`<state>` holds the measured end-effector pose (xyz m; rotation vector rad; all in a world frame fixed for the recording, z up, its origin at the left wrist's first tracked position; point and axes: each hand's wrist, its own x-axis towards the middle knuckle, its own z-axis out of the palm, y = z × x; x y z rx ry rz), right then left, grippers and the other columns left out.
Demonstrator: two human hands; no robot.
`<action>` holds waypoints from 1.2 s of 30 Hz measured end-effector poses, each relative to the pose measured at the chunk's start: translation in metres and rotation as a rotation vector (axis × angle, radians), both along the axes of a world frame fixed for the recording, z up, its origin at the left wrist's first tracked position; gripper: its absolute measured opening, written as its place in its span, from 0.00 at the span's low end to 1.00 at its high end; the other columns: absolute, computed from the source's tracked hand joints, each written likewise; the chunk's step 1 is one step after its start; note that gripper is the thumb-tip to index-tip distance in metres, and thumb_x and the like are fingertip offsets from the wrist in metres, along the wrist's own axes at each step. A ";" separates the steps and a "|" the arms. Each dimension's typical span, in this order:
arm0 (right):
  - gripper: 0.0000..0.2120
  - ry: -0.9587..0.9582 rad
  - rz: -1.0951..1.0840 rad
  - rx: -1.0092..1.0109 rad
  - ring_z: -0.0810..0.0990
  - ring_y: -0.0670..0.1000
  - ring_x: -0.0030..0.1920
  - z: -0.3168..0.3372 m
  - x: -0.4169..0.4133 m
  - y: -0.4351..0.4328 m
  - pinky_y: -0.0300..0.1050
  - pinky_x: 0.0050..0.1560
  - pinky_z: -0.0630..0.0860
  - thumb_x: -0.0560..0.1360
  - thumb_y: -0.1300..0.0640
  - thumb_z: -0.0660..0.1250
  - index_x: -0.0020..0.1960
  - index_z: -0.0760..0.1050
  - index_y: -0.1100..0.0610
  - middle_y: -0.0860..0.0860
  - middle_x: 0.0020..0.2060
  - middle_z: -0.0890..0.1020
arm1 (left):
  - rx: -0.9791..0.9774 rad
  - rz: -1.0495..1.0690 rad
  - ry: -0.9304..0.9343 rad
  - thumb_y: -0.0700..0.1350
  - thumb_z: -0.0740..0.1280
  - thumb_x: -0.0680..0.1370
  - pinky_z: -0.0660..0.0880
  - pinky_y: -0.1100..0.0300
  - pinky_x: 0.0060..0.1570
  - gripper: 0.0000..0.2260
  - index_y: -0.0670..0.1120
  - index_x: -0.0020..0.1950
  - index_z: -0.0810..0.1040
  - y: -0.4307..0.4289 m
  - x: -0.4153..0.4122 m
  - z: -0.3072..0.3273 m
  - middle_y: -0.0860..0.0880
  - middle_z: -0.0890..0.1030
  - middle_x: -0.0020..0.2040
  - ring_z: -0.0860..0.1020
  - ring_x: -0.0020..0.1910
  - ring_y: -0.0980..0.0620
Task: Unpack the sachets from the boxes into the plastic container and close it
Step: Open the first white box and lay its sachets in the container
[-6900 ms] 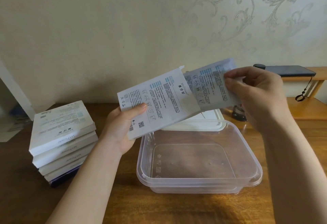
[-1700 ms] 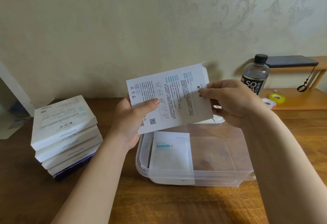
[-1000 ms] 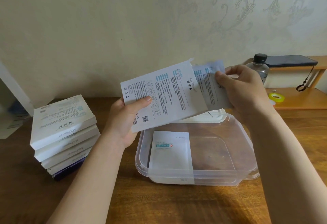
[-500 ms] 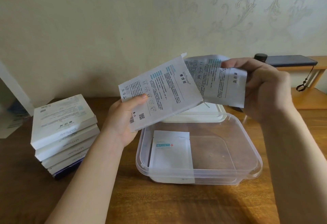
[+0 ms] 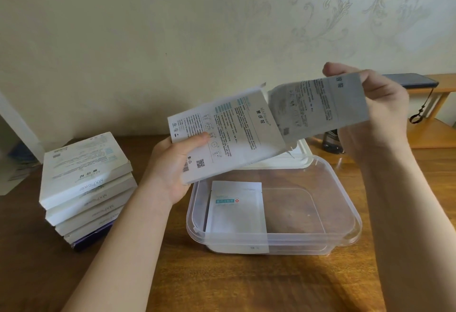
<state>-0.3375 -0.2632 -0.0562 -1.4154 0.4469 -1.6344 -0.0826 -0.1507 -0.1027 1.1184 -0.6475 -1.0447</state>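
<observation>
While gripping the open box (image 5: 229,136) in the left hand (image 5: 170,171), thumb across its print, pinches a sachet (image 5: 318,109) in the right hand (image 5: 380,114) at the box's right end, above the plastic container (image 5: 345,232). Inside, at left, another sachet (image 5: 237,213) lying flat.

- Behind the container (image 5: 308,239), the bottle (image 5: 332,142) shows only its base under the right hand (image 5: 378,119).
- The lid (image 5: 299,157) behind the container is largely covered by the box (image 5: 229,136).
- The print on the sachet (image 5: 318,112) above the container is blurred.
</observation>
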 end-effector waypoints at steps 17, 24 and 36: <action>0.08 0.661 -0.190 0.316 0.84 0.54 0.41 0.001 0.003 0.011 0.46 0.37 0.82 0.75 0.68 0.67 0.52 0.77 0.60 0.59 0.46 0.83 | -0.101 0.389 0.068 0.39 0.76 0.75 0.84 0.45 0.47 0.16 0.49 0.62 0.81 -0.009 -0.032 -0.003 0.52 0.87 0.51 0.87 0.46 0.51; 0.10 1.070 -0.053 0.520 0.82 0.59 0.46 -0.021 0.004 0.024 0.51 0.39 0.83 0.75 0.68 0.68 0.54 0.78 0.58 0.59 0.47 0.81 | -0.095 0.344 0.148 0.39 0.75 0.76 0.84 0.47 0.47 0.15 0.49 0.62 0.81 -0.009 -0.044 -0.002 0.51 0.88 0.51 0.87 0.47 0.50; 0.17 1.845 -0.344 -0.321 0.76 0.60 0.55 -0.044 0.017 0.045 0.48 0.50 0.77 0.76 0.64 0.67 0.63 0.69 0.61 0.59 0.57 0.73 | -0.069 0.287 0.131 0.39 0.74 0.77 0.85 0.50 0.44 0.13 0.48 0.61 0.81 -0.007 -0.057 -0.003 0.50 0.88 0.50 0.87 0.46 0.51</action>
